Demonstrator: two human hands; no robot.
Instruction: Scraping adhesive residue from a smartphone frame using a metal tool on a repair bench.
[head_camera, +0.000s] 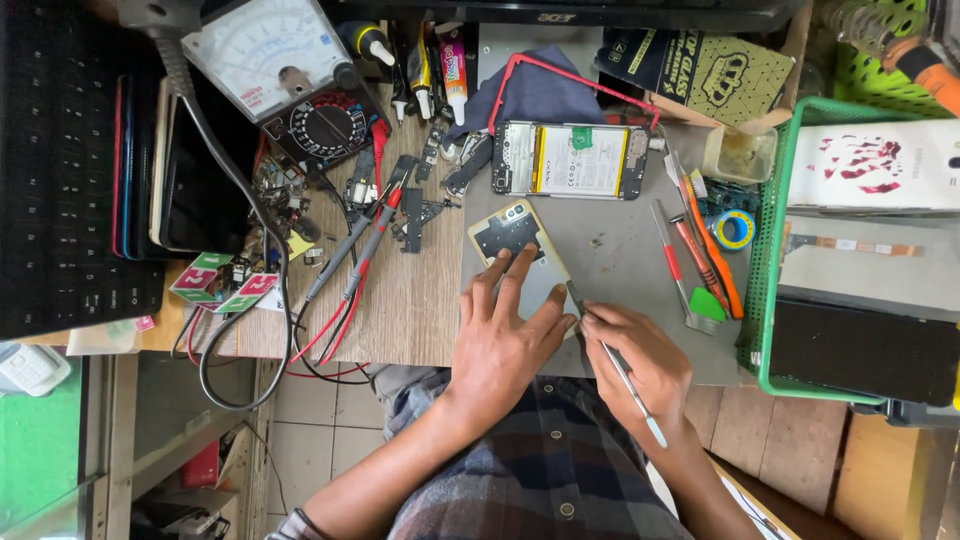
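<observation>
My left hand (505, 335) lies flat on a pale gold phone back cover (510, 235), which rests inner side up on a grey work mat (620, 270). My right hand (640, 355) grips thin metal tweezers (612, 358) like a pen, their tip at the cover's right edge beside my left thumb. Farther back on the mat lies an opened phone (572, 160) with its battery and board exposed.
An analog multimeter (290, 80) with red and black probes (360, 250) stands at the back left by a black keyboard (60, 160). Glue tubes, small parts, screwdrivers (700, 250) and a tape roll (733, 230) lie around. A green basket (770, 250) holds boxes at right.
</observation>
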